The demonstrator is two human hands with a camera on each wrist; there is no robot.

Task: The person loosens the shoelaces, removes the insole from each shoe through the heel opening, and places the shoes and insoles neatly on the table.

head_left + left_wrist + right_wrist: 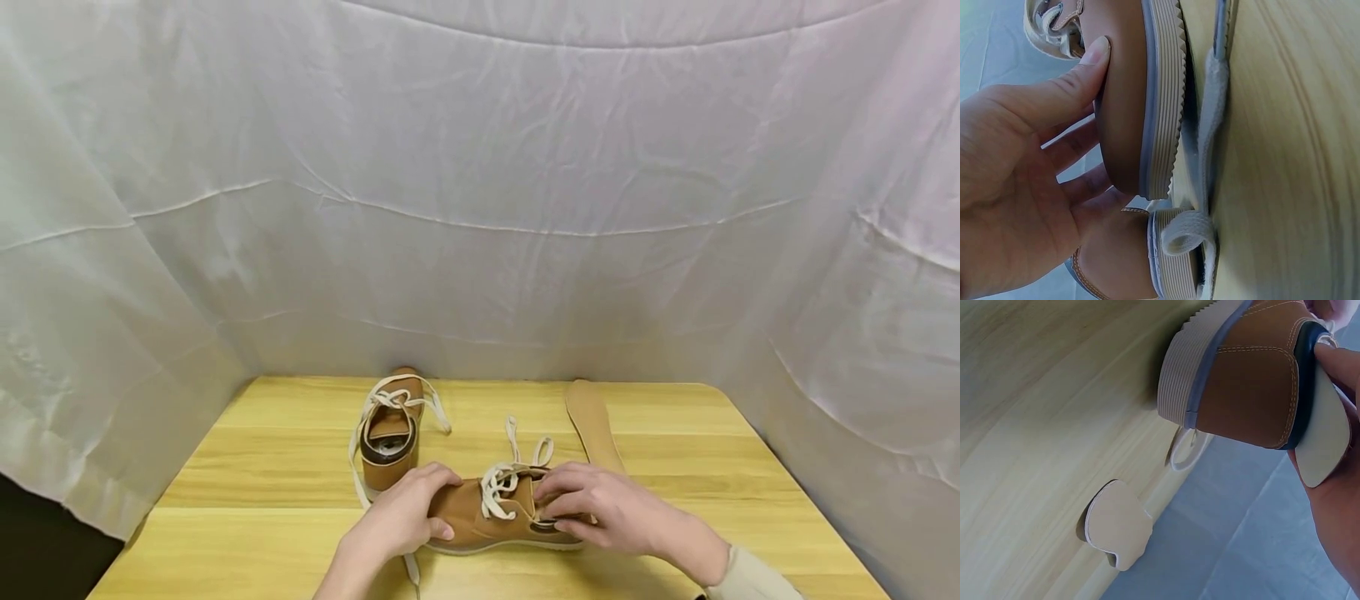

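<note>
A tan lace-up shoe point(495, 521) lies low in the centre of the head view, resting on its ribbed pale sole on the wooden worktop point(675, 433), toe toward the left of the frame. The left hand point(408, 508) curls over the toe end; in the left wrist view its thumb point(1054, 87) presses the leather just above the sole while the other fingers wrap the far side, a grip that seems meant to pin the shoe so it cannot slide. The right hand point(600, 504) sits over the shoe's opening, fingers bent down into it. The right wrist view shows them pinching a pale insole point(1322, 437) whose heel end stands out of the dark-lined collar at the back of the shoe. The cream laces point(504, 479) are loose and spread above the tongue, which leaves the opening wide.

A second matching shoe point(390, 433) stands just beyond the left hand, its toe pointing away, its long laces trailing across the worktop toward the bottom of the frame. Another insole point(592, 421) lies flat to the upper right of the held shoe, apart from it. Wrinkled white cloth point(480, 192) hangs behind and at both sides
</note>
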